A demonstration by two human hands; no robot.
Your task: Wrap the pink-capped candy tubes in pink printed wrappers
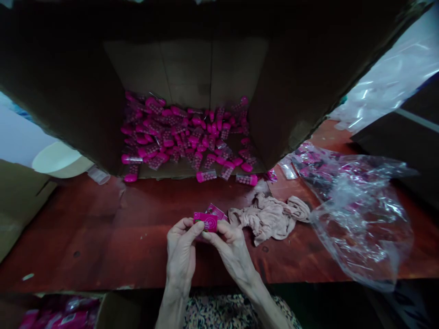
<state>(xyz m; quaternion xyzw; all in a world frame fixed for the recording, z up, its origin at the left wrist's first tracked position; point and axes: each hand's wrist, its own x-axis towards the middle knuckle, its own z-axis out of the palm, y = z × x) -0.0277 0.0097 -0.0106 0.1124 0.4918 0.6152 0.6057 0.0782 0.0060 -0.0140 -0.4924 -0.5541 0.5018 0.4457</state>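
Near the table's front edge, my left hand pinches the left side of a small pink printed card between thumb and fingers. On the card's right side, my right hand has its fingers and thumb closed on the same piece. Just behind it lies another pink printed piece, partly hidden by the card. A crumpled beige cloth rests right of my hands. Beyond them, a large cardboard box on its side holds many clear tubes with pink caps.
A clear plastic bag with pink pieces spreads over the right of the red-brown table. At the back left are a white bowl and a clear cup. Below the front edge, an open box holds pink packets.
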